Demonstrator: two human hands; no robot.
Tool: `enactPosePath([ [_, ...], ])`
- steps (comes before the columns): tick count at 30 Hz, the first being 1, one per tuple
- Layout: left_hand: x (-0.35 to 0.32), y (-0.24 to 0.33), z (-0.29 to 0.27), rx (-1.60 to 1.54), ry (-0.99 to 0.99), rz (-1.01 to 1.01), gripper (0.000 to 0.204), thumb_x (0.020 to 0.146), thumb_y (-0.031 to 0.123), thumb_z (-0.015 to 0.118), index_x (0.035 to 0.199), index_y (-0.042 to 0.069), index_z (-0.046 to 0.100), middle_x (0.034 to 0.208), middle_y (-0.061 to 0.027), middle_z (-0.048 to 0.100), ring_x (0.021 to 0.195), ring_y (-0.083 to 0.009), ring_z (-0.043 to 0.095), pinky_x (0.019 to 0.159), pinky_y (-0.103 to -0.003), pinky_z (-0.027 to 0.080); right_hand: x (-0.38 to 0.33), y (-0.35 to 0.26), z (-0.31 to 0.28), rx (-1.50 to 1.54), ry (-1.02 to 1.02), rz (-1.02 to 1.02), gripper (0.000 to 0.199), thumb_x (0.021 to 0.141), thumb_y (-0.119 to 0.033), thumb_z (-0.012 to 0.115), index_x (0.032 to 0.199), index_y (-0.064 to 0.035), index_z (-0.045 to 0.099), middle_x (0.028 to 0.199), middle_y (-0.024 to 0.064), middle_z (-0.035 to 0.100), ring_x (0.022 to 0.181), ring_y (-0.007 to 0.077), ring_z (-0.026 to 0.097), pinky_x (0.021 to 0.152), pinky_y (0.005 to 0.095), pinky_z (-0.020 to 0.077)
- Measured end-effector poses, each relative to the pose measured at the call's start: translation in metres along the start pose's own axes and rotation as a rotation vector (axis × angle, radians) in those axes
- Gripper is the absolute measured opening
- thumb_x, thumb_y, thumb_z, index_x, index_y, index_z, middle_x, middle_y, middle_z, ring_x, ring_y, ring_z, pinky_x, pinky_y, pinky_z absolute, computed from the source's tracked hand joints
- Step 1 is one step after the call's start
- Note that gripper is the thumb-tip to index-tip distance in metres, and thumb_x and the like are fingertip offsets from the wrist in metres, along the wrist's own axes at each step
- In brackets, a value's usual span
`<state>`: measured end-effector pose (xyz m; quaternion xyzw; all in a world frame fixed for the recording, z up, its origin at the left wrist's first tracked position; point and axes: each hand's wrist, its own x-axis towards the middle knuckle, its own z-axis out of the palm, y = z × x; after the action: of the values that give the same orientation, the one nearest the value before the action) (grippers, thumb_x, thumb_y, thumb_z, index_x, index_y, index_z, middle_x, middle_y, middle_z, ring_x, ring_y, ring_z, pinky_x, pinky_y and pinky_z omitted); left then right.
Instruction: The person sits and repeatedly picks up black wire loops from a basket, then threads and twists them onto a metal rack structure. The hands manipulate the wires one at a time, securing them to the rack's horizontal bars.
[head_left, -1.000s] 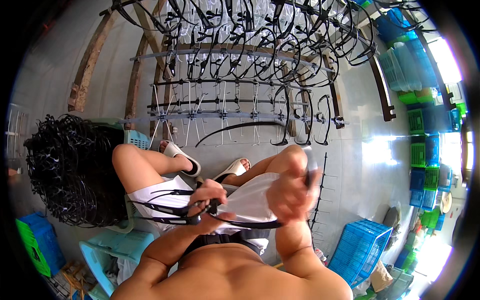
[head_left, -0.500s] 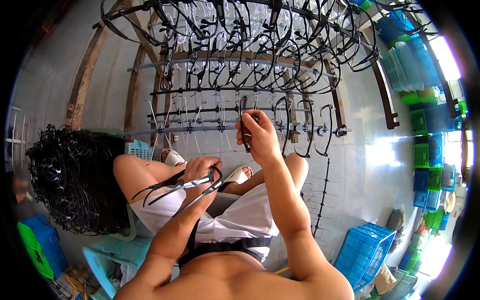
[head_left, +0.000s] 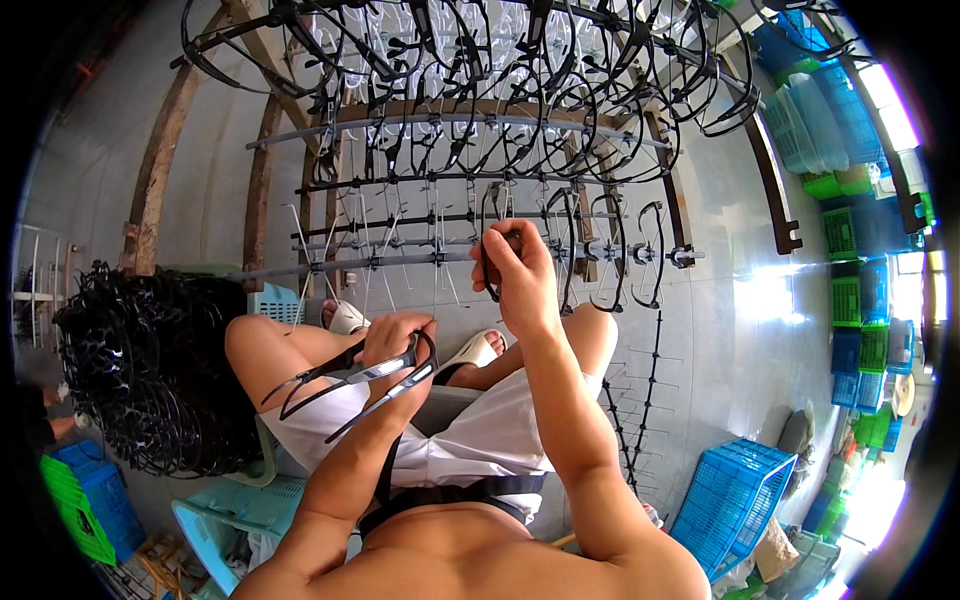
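My left hand (head_left: pixel 394 345) is closed over my lap. It grips several curved black eyeglass frames (head_left: pixel 385 372), whose long arms carry grey-silver patches and reach down to the left. Farther forward, my right hand (head_left: pixel 515 270) pinches one more black frame (head_left: pixel 488 245) between thumb and fingers. That frame is held upright in front of the lowest rod (head_left: pixel 410 260) of a rack, which bears thin wire prongs. To the right of this hand, several black frames (head_left: pixel 622 255) hang on the same rod. Whether the pinched frame touches a prong cannot be made out.
Higher rods (head_left: pixel 450 120) of the rack carry many black frames. A large heap of glossy black frames (head_left: pixel 150 370) lies at my left, near a light-blue crate (head_left: pixel 215 520). Blue crates (head_left: pixel 730 505) stand at the right, and wooden posts (head_left: pixel 165 170) hold the rack.
My left hand and its frames have shifted slightly down and to the left. My right hand stays nearly in place, with its frame still upright.
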<state>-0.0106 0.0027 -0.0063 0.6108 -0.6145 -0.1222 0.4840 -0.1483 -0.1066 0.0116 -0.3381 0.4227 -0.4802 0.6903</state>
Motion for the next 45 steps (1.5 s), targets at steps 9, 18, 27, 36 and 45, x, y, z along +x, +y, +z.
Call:
enactPosePath([
  [9, 0.015, 0.002, 0.003, 0.125, 0.061, 0.032, 0.024, 0.072, -0.01, 0.063, 0.09, 0.004, 0.056, 0.083, -0.0093, 0.061, 0.076, -0.0301, 0.055, 0.067, -0.038, 0.044, -0.027, -0.01, -0.003, -0.025, 0.022, 0.105, 0.013, 0.092, -0.014, 0.057, 0.095, -0.0038, 0.049, 0.083, 0.012, 0.063, 0.068, 0.0199, 0.065, 0.063, 0.0323, 0.0566],
  [18, 0.014, -0.002, 0.006, 0.121, 0.076, -0.008, 0.027, 0.07, -0.012, 0.06, 0.092, 0.004, 0.055, 0.083, -0.0097, 0.06, 0.077, -0.0304, 0.055, 0.068, -0.039, 0.043, -0.025, -0.016, 0.0, -0.081, 0.032, 0.122, 0.015, 0.092, -0.015, 0.057, 0.094, -0.0025, 0.049, 0.082, 0.013, 0.063, 0.067, 0.0203, 0.065, 0.062, 0.0336, 0.0577],
  [27, 0.008, 0.007, 0.003, 0.074, 0.045, -0.017, 0.026, 0.07, -0.012, 0.06, 0.09, 0.004, 0.056, 0.085, -0.0098, 0.06, 0.077, -0.0301, 0.054, 0.068, -0.038, 0.043, -0.016, -0.024, 0.002, -0.126, 0.041, 0.094, 0.019, 0.092, -0.016, 0.057, 0.101, 0.0002, 0.052, 0.083, 0.0129, 0.063, 0.067, 0.02, 0.065, 0.062, 0.0325, 0.0574],
  [36, -0.008, -0.003, 0.007, -0.045, -0.007, -0.129, 0.018, 0.074, -0.005, 0.063, 0.088, 0.004, 0.058, 0.081, -0.0096, 0.061, 0.076, -0.0295, 0.057, 0.067, -0.039, 0.044, -0.012, -0.023, 0.006, -0.207, 0.051, -0.016, 0.034, 0.091, -0.014, 0.055, 0.116, 0.0087, 0.047, 0.09, 0.0139, 0.061, 0.072, 0.0201, 0.065, 0.064, 0.031, 0.0572],
  [45, -0.002, 0.002, 0.007, -0.036, 0.005, -0.108, 0.015, 0.074, -0.005, 0.058, 0.085, 0.005, 0.056, 0.081, -0.0096, 0.06, 0.076, -0.0308, 0.056, 0.067, -0.039, 0.043, -0.019, -0.008, -0.003, -0.503, 0.094, -0.141, 0.041, 0.091, -0.013, 0.055, 0.125, 0.0075, 0.041, 0.093, 0.0149, 0.061, 0.077, 0.0219, 0.064, 0.069, 0.0305, 0.0541],
])
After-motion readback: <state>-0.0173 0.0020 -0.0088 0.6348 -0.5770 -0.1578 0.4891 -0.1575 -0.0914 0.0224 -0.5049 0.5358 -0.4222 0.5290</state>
